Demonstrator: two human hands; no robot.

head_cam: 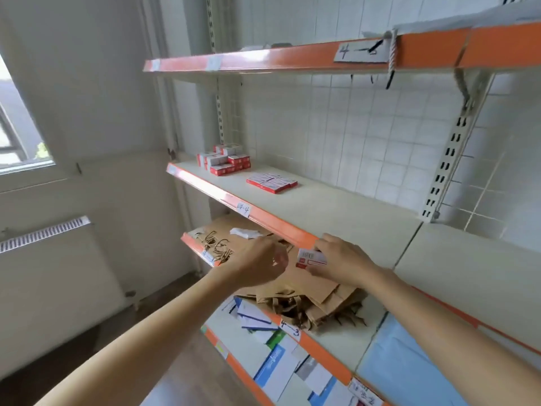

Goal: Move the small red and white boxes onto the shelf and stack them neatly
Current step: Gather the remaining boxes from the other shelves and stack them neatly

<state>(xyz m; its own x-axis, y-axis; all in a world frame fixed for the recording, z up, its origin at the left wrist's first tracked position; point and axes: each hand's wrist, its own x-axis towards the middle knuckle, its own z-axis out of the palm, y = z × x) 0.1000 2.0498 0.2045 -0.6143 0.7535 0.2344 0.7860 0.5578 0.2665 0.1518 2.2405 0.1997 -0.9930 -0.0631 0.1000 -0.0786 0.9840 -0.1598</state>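
Below the cream shelf with the orange front edge (pixel 292 230), brown paper bags (pixel 307 288) lie heaped. In front of that edge, the right hand (pixel 339 263) pinches one small red and white box (pixel 311 258); the left hand (pixel 263 263) hovers beside it, fingers loosely curled, holding nothing. Farther along that shelf lie a flat group of boxes (pixel 272 182) and a taller stack (pixel 224 160) by the white tiled wall (pixel 366 127).

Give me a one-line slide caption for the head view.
Right hand holds a red and white box below the shelf edge; more boxes already sit on the shelf.
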